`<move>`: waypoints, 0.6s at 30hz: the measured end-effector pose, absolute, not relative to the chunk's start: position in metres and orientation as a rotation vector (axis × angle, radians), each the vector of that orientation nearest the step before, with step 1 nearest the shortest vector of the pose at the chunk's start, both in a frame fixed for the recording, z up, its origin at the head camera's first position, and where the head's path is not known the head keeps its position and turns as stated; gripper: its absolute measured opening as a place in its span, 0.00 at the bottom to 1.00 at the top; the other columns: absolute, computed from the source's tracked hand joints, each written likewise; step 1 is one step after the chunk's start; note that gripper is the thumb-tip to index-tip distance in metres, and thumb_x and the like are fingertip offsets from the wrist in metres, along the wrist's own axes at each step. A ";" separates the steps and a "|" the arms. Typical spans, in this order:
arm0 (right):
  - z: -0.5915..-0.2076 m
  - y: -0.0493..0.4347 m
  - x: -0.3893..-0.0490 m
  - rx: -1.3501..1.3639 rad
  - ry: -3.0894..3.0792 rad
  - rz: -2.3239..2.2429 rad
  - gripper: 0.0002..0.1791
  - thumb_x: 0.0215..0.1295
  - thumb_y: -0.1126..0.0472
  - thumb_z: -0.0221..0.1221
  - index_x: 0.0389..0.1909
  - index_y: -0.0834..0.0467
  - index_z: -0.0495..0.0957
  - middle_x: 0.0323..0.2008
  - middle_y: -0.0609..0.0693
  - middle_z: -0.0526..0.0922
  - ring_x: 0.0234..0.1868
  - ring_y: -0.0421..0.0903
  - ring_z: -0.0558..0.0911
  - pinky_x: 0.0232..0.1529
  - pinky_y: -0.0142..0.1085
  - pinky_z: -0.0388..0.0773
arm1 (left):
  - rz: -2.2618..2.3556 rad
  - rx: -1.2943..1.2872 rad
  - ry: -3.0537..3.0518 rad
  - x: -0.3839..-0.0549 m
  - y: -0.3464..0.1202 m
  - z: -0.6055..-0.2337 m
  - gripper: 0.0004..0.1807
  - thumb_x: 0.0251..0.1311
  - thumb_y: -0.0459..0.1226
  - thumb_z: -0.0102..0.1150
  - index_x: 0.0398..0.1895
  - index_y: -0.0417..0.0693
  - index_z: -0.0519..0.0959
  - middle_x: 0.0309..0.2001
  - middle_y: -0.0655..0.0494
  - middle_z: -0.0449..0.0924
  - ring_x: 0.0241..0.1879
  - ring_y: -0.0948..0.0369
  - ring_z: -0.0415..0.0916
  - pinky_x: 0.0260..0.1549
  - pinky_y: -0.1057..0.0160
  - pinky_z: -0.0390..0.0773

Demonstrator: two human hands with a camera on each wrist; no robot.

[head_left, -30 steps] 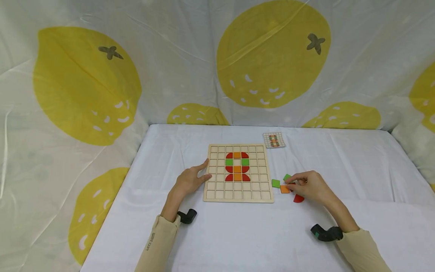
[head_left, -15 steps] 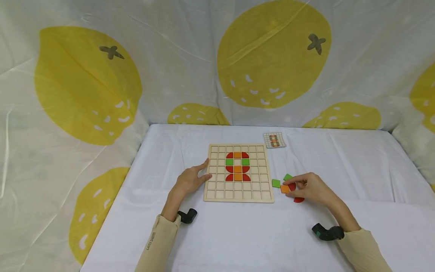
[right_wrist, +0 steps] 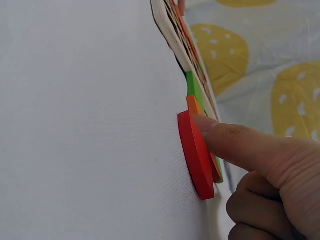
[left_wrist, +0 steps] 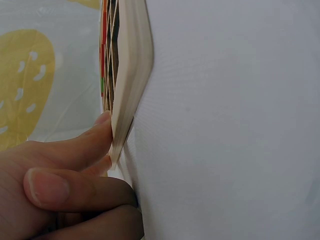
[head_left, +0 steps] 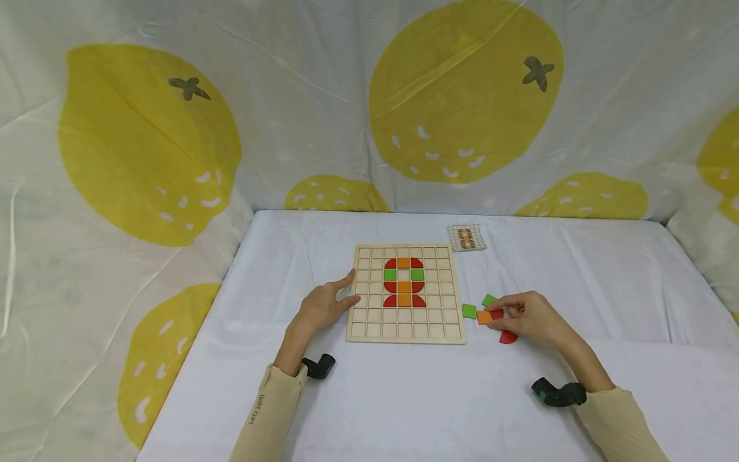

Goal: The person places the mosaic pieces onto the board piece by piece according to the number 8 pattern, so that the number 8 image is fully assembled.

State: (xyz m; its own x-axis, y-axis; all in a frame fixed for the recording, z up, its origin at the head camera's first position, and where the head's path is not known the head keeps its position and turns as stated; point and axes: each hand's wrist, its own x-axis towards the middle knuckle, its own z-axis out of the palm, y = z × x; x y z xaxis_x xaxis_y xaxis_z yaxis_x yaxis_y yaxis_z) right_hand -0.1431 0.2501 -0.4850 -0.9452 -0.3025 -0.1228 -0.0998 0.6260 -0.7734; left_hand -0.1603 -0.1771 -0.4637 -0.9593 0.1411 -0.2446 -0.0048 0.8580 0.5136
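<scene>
Surface (head_left: 427,404): white cloth, near side's cut off
Board (head_left: 375,331): flat on that
Left hand (head_left: 320,308): thumb and finger spread, touching board's left edge
Right hand (head_left: 534,317): narrow, can't tell if it's pinching the orange tile (head_left: 483,317)
Card (head_left: 466,238): print's too tiny to read
One red tile (head_left: 497,314): partly covered by fingers

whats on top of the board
On the board: six red pieces, three orange squares, two green squares. The left hand covers a little rim; anything underneath the board can't be seen.
</scene>
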 end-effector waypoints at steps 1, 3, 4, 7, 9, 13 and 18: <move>-0.485 0.250 -0.143 -0.329 2.611 -1.222 0.17 0.54 0.58 0.78 0.44 0.59 0.90 0.17 0.41 0.54 0.20 0.35 0.59 0.24 0.33 0.58 | 0.764 0.103 2.760 -0.160 -0.177 -0.464 0.38 0.73 0.52 0.59 0.82 0.61 0.58 0.76 0.44 0.66 0.74 0.42 0.68 0.62 0.42 0.76; -0.485 0.250 -0.143 -0.332 2.616 -1.229 0.17 0.55 0.58 0.77 0.45 0.60 0.89 0.16 0.41 0.54 0.19 0.35 0.61 0.23 0.32 0.58 | 0.762 0.104 2.762 -0.160 -0.177 -0.464 0.38 0.73 0.52 0.59 0.82 0.61 0.58 0.76 0.44 0.66 0.74 0.42 0.68 0.61 0.42 0.76; -0.485 0.249 -0.143 -0.334 2.619 -1.236 0.17 0.55 0.58 0.77 0.45 0.60 0.89 0.16 0.40 0.54 0.19 0.35 0.62 0.23 0.32 0.59 | 0.761 0.104 2.762 -0.160 -0.177 -0.464 0.38 0.73 0.52 0.59 0.82 0.61 0.58 0.76 0.44 0.66 0.74 0.42 0.68 0.61 0.42 0.76; -0.484 0.246 -0.142 -0.341 2.641 -1.259 0.16 0.56 0.59 0.77 0.45 0.60 0.89 0.15 0.40 0.56 0.18 0.34 0.62 0.23 0.31 0.59 | 0.762 0.103 2.762 -0.160 -0.177 -0.464 0.38 0.73 0.52 0.59 0.82 0.62 0.58 0.76 0.43 0.66 0.74 0.42 0.68 0.61 0.42 0.77; -0.483 0.242 -0.141 -0.346 2.659 -1.277 0.16 0.57 0.59 0.76 0.45 0.59 0.89 0.15 0.40 0.56 0.18 0.34 0.60 0.22 0.31 0.57 | 0.763 0.105 2.762 -0.160 -0.177 -0.463 0.38 0.73 0.52 0.59 0.82 0.61 0.58 0.76 0.43 0.66 0.74 0.42 0.68 0.61 0.42 0.76; -0.481 0.227 -0.138 -0.347 2.671 -1.292 0.15 0.59 0.58 0.75 0.46 0.58 0.90 0.16 0.40 0.55 0.17 0.34 0.55 0.20 0.29 0.53 | 0.758 0.109 2.763 -0.160 -0.176 -0.462 0.38 0.73 0.52 0.59 0.82 0.61 0.58 0.76 0.43 0.66 0.74 0.41 0.67 0.62 0.41 0.76; -0.480 0.204 -0.134 -0.369 2.645 -1.303 0.16 0.58 0.55 0.76 0.45 0.56 0.90 0.16 0.40 0.54 0.17 0.35 0.54 0.21 0.28 0.53 | 0.757 0.102 2.759 -0.160 -0.175 -0.462 0.38 0.73 0.52 0.58 0.82 0.61 0.58 0.76 0.43 0.66 0.74 0.41 0.67 0.63 0.41 0.75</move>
